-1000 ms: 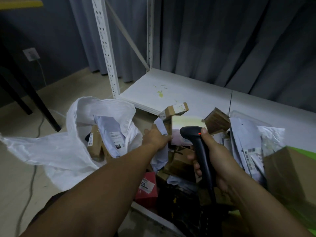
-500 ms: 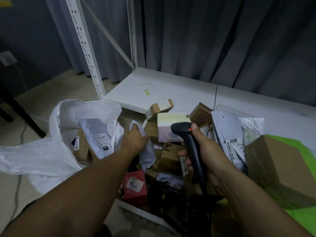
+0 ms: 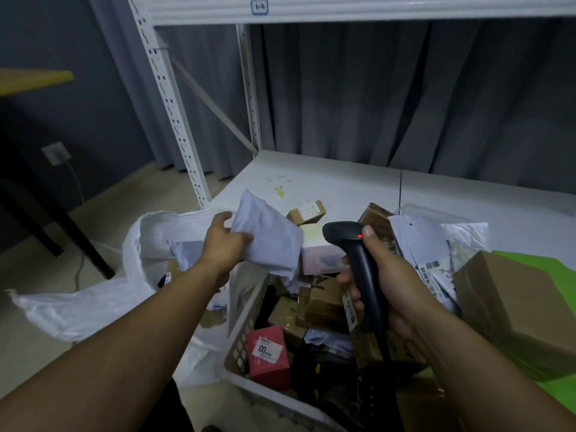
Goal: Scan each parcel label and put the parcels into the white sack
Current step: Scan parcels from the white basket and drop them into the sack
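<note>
Above the basket, the left hand grips a grey mailer by its left edge and holds it clear of the pile. The mailer is tilted, with a plain face toward the camera. No label shows, so the label probably faces away. The right hand is wrapped round the scanner handle, with the thumb up near a lit red lamp. The scanner head points left at the mailer. Holding both items close together and at a similar height should put the label within the beam once the mailer is turned.

The sack lies open just left of the basket, near the left hand, so a scanned parcel needs only a short sideways move. Parcels already lie inside it, and more remain in the basket.

Changes from half a second ago:
- The mailer was low against the pile and now stands raised beside the scanner head.
- The left hand has risen with it.
- The right hand keeps the same grip and aim.
- The view has tipped upward, bringing an upper shelf into sight.
</note>
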